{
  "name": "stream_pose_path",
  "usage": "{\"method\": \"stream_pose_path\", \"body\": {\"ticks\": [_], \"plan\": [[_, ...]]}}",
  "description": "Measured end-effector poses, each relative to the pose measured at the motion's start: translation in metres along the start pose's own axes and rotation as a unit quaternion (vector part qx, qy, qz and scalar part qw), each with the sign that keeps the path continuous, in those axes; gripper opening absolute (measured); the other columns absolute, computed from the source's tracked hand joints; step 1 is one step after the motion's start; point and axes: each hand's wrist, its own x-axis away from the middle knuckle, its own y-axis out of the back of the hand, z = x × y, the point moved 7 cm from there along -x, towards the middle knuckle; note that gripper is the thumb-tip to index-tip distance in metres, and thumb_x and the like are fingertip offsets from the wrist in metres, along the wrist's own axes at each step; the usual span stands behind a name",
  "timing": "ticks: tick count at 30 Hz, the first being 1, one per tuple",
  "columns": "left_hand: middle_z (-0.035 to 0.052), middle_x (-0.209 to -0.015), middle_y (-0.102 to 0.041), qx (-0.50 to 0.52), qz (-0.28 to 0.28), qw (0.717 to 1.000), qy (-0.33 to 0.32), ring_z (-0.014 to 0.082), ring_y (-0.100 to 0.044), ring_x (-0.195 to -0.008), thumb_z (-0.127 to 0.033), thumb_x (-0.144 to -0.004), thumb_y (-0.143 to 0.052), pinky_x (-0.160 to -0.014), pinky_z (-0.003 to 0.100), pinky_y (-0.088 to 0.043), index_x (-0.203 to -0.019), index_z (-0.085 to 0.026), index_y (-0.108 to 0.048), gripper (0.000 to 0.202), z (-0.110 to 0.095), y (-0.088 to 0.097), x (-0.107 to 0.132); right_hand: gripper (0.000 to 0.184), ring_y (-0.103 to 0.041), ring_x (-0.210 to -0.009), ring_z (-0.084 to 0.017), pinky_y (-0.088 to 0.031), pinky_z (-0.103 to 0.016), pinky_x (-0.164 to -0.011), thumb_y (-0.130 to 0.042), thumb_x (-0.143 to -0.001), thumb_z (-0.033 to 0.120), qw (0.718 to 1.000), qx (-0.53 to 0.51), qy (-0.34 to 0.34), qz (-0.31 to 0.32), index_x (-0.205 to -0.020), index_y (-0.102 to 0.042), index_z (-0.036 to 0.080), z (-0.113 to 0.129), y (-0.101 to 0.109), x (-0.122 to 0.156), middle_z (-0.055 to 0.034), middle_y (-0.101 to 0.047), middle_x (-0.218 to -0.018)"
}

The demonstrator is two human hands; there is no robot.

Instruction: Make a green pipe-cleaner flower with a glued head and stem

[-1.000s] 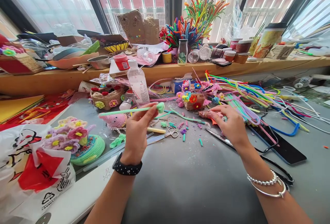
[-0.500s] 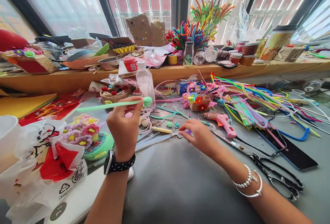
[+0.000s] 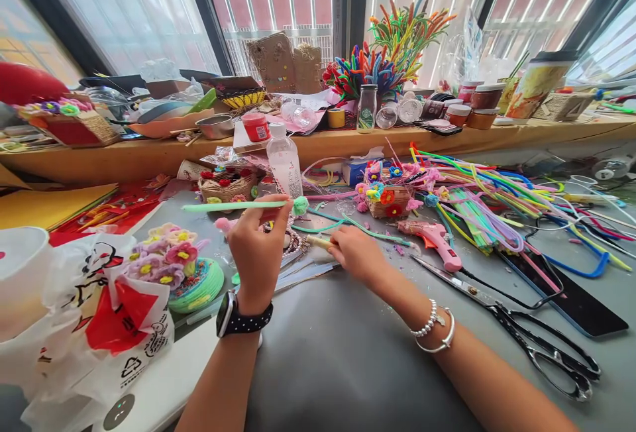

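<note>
My left hand [image 3: 258, 246] pinches a light green pipe cleaner [image 3: 218, 207] between thumb and fingers. The stem points left, and a fuzzy green tuft [image 3: 300, 205] sits at its right end, just past my fingertips. My right hand [image 3: 360, 253] is low over the table, its fingers closed on the right end of a short cream-coloured stick [image 3: 319, 241]. Beneath and left of that stick lie a beaded string [image 3: 297, 244] and clear flat strips [image 3: 298, 276]. A pink hot glue gun [image 3: 433, 241] rests right of my right hand, with large black-handled scissors [image 3: 521, 326] nearer me.
A clear bottle [image 3: 285, 163] stands behind my left hand. Bundled pipe cleaners [image 3: 487, 213] and a phone [image 3: 571, 299] lie at right. At left are a plush flower piece [image 3: 196, 283], a plastic bag [image 3: 99, 299] and a white device [image 3: 163, 379]. A crowded wooden ledge [image 3: 338, 142] runs behind.
My right hand has moved left and closed on the cream-coloured stick, whose angle has changed. My left hand, still pinching the green pipe cleaner, has shifted slightly right. The view has also shifted a little.
</note>
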Motion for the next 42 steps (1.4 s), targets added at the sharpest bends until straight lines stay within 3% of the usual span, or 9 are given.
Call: {"method": "stream_pose_path", "body": {"ticks": [4, 6, 12, 15, 19, 27, 35, 39, 42], "plan": [[0.0014, -0.077, -0.065, 0.056, 0.010, 0.998, 0.033, 0.0127, -0.060, -0.067, -0.029, -0.067, -0.058, -0.067, 0.023, -0.046, -0.080, -0.019, -0.063, 0.017, 0.002, -0.004, 0.002, 0.015, -0.056, -0.068, -0.018, -0.040, -0.027, -0.059, -0.045, -0.081, 0.023, 0.998, -0.048, -0.038, -0.019, -0.077, -0.056, 0.016, -0.023, 0.012, 0.014, -0.0059, -0.062, -0.073], [0.0015, -0.076, -0.065, 0.110, 0.015, 0.991, 0.071, 0.0127, -0.059, -0.067, -0.028, -0.065, -0.060, -0.066, 0.023, -0.046, -0.079, -0.018, -0.063, 0.018, 0.007, -0.009, 0.004, 0.013, -0.056, -0.065, -0.016, -0.041, -0.027, -0.059, -0.045, -0.081, 0.026, 0.975, -0.212, -0.064, -0.029, -0.078, -0.054, 0.016, -0.035, 0.013, 0.020, -0.0045, -0.062, -0.074], [-0.0011, -0.071, -0.061, 0.347, 0.051, 0.899, 0.260, 0.0076, -0.056, -0.063, -0.023, -0.057, -0.067, -0.063, 0.018, -0.046, -0.074, -0.014, -0.063, 0.019, 0.025, -0.034, 0.014, 0.019, -0.060, -0.071, -0.014, -0.046, -0.030, -0.068, -0.052, -0.076, 0.031, 0.803, -0.589, -0.087, 0.012, -0.085, -0.045, 0.016, -0.041, 0.000, 0.024, -0.0041, -0.061, -0.080], [-0.0035, -0.067, -0.060, 0.402, 0.085, 0.845, 0.342, 0.0043, -0.054, -0.059, -0.022, -0.056, -0.069, -0.059, 0.014, -0.044, -0.073, -0.015, -0.063, 0.020, 0.030, -0.046, 0.022, 0.023, -0.060, -0.072, -0.014, -0.047, -0.030, -0.069, -0.054, -0.075, 0.030, 0.767, -0.636, -0.084, 0.012, -0.089, -0.042, 0.017, -0.035, 0.000, 0.024, -0.0037, -0.059, -0.082], [-0.0044, -0.065, -0.059, 0.419, 0.094, 0.826, 0.365, 0.0030, -0.053, -0.058, -0.022, -0.055, -0.070, -0.057, 0.012, -0.043, -0.072, -0.015, -0.062, 0.020, 0.032, -0.051, 0.027, 0.024, -0.060, -0.070, -0.013, -0.047, -0.030, -0.067, -0.054, -0.075, 0.031, 0.761, -0.644, -0.081, -0.001, -0.090, -0.041, 0.018, -0.031, 0.000, 0.023, -0.0013, -0.054, -0.082], [-0.0015, -0.070, -0.063, 0.453, 0.094, 0.813, 0.354, 0.0072, -0.059, -0.067, -0.016, -0.057, -0.068, -0.070, 0.018, -0.047, -0.072, -0.013, -0.061, 0.017, 0.032, -0.056, 0.027, 0.017, -0.053, -0.064, -0.009, -0.045, -0.027, -0.065, -0.046, -0.080, 0.030, 0.793, -0.604, -0.049, -0.066, -0.088, -0.036, 0.019, -0.031, 0.011, 0.022, -0.0015, -0.055, -0.085], [-0.0008, -0.070, -0.065, 0.474, 0.095, 0.797, 0.361, 0.0091, -0.061, -0.069, -0.013, -0.057, -0.066, -0.073, 0.020, -0.048, -0.072, -0.014, -0.060, 0.016, 0.032, -0.060, 0.029, 0.025, -0.051, -0.057, -0.009, -0.048, -0.024, -0.048, -0.050, -0.075, 0.038, 0.754, -0.654, -0.059, -0.024, -0.085, -0.032, 0.024, -0.022, 0.001, 0.015, 0.0049, -0.051, -0.070], [-0.0012, -0.070, -0.065, 0.489, 0.095, 0.785, 0.368, 0.0087, -0.062, -0.069, -0.011, -0.057, -0.067, -0.073, 0.019, -0.048, -0.072, -0.014, -0.060, 0.017, 0.033, -0.064, 0.032, 0.023, -0.048, -0.053, -0.008, -0.047, -0.025, -0.053, -0.047, -0.077, 0.038, 0.758, -0.650, -0.046, -0.007, -0.085, -0.032, 0.023, -0.018, -0.002, 0.015, 0.0060, -0.049, -0.064], [-0.0011, -0.070, -0.066, 0.496, 0.098, 0.774, 0.382, 0.0085, -0.062, -0.069, -0.011, -0.057, -0.066, -0.073, 0.019, -0.048, -0.071, -0.014, -0.061, 0.015, 0.035, -0.069, 0.035, 0.025, -0.045, -0.056, -0.008, -0.045, -0.025, -0.060, -0.049, -0.076, 0.038, 0.775, -0.628, -0.037, -0.062, -0.092, -0.039, 0.022, -0.023, 0.003, 0.015, 0.0057, -0.044, -0.063]]}}
